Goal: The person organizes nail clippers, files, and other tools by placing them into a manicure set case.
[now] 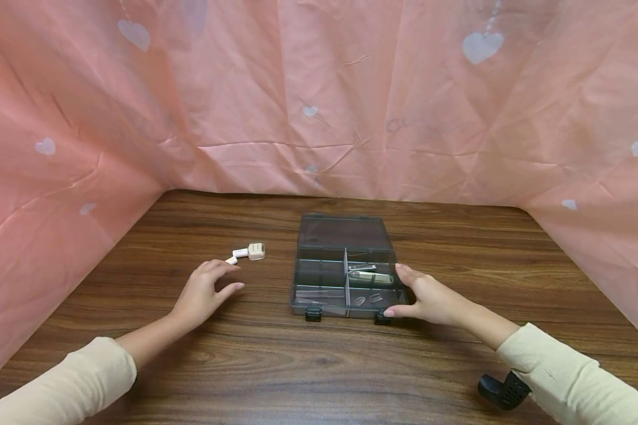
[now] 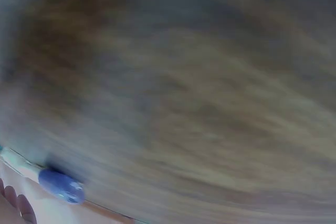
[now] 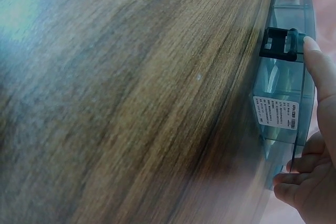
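Observation:
My right hand (image 1: pixel 427 298) grips the right side of a smoky see-through plastic storage box (image 1: pixel 321 273), thumb at the front latch and fingers along the side. In the right wrist view a white printed label (image 3: pixel 275 112) shows on the box wall. Two nail clippers lie in its right part; the upper clipper (image 1: pixel 361 268) is silver. My left hand (image 1: pixel 199 295) is left of the box with relaxed fingers, beside a cream nail polish bottle (image 1: pixel 256 251) with a white cap. Another white cap (image 1: pixel 231 260) is partly hidden behind its fingers.
Inside the box's front right compartment are small clear pieces (image 1: pixel 376 298); clear flat strips (image 1: pixel 319 294) lie front left. Pink curtains (image 1: pixel 345 106) surround the wooden table (image 1: pixel 234 366). A black slotted part (image 1: pixel 504 391) sits by the right sleeve.

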Available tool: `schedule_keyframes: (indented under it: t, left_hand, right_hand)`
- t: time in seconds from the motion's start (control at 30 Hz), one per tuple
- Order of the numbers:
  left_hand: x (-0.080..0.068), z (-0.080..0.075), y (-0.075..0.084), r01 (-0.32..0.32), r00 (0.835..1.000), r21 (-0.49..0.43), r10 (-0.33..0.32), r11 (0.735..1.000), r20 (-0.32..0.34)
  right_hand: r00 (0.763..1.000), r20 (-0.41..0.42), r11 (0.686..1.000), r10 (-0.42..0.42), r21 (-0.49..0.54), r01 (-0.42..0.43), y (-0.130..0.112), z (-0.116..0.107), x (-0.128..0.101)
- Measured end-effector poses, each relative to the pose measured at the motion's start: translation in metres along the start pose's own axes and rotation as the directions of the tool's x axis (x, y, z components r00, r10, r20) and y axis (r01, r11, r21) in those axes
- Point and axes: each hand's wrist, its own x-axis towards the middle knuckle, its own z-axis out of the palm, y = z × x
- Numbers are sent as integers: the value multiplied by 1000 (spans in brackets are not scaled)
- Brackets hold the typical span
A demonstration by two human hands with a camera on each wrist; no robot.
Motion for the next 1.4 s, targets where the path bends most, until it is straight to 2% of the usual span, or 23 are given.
schedule_keyframes:
  t: [0.47,0.73,0.97,1.13,1.4]
  left_hand:
    - [-8,-9,-18,74,997,48,-73,996,-26]
    - [-8,-19,-32,161,986,56,-163,985,38]
    - [-9,-24,-41,154,984,77,-160,985,77]
    - [-10,-24,-44,182,976,76,-189,980,110]
    - [-10,-26,-48,190,972,91,-201,977,120]
  right_hand:
    - [1000,0,1000,0,-5,0,0,0,-1]
    - [1000,-2,1000,-9,-13,9,0,0,1]
    - [1000,-7,1000,-6,-17,6,0,-1,1]
    - [1000,-8,1000,-7,-17,7,0,-1,1]
    - [1000,-3,1000,-8,-16,8,0,0,1]
